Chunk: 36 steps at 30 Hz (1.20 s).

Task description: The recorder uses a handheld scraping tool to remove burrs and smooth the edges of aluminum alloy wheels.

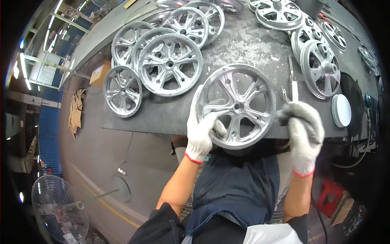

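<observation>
A silver spoked metal wheel point(237, 106) is tilted up at the near edge of the workbench, with my left hand point(203, 132) gripping its left side. The fingers of that hand pass through the spoke openings. My right hand point(304, 130) is just right of the rim, its fingers curled together. Whatever those fingers hold, if anything, is hidden. Both hands wear white knitted gloves with red cuffs, and the right glove's fingertips are dark with dirt. Beyond the right hand lies a slim tool with a white handle point(294, 89).
Several silver wheels point(170, 65) lie overlapping at the bench's left, with more wheels point(321, 69) at the right. A round white disc point(342, 110) stands by the right edge. On the floor are a pedestal fan point(61, 211), a red stool point(328, 199) and a cardboard box point(99, 74).
</observation>
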{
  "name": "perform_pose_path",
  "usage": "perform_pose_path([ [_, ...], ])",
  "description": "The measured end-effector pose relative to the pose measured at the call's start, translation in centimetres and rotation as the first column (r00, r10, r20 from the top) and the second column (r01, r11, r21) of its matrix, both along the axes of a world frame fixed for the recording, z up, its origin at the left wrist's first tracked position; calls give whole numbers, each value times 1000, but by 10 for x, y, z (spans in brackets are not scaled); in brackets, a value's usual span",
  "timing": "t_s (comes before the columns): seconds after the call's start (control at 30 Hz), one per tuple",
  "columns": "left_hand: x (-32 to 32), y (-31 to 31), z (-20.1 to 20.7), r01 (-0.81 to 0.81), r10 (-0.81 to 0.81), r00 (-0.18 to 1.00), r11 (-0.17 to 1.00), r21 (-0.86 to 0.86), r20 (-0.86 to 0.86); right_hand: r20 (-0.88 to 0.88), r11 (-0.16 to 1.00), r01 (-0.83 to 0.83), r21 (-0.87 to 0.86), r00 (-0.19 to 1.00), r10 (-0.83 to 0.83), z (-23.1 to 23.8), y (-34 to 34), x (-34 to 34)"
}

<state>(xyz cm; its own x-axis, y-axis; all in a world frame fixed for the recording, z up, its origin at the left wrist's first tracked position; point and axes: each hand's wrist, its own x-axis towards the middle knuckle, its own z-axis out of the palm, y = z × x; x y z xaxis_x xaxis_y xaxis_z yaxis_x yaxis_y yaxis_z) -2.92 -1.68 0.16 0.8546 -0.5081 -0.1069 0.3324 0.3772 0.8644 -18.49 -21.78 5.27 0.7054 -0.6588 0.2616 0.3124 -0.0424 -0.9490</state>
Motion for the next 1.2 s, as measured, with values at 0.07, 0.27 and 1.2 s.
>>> perform_pose_path([
  [0.07, 4, -2, -1, 0, 0, 1000, 1000, 20, 23, 39, 975, -202, -90, 978, 206, -11, -2, 16],
  [0.27, 1, -4, -2, -38, 36, 998, 999, 36, 49, -83, 935, -167, -313, 985, 148, -19, 8, 38],
  [1.2, -5, -5, -4, -81, 76, 993, 995, 51, 93, -130, 998, -48, 40, 990, 53, -18, 2, 59],
])
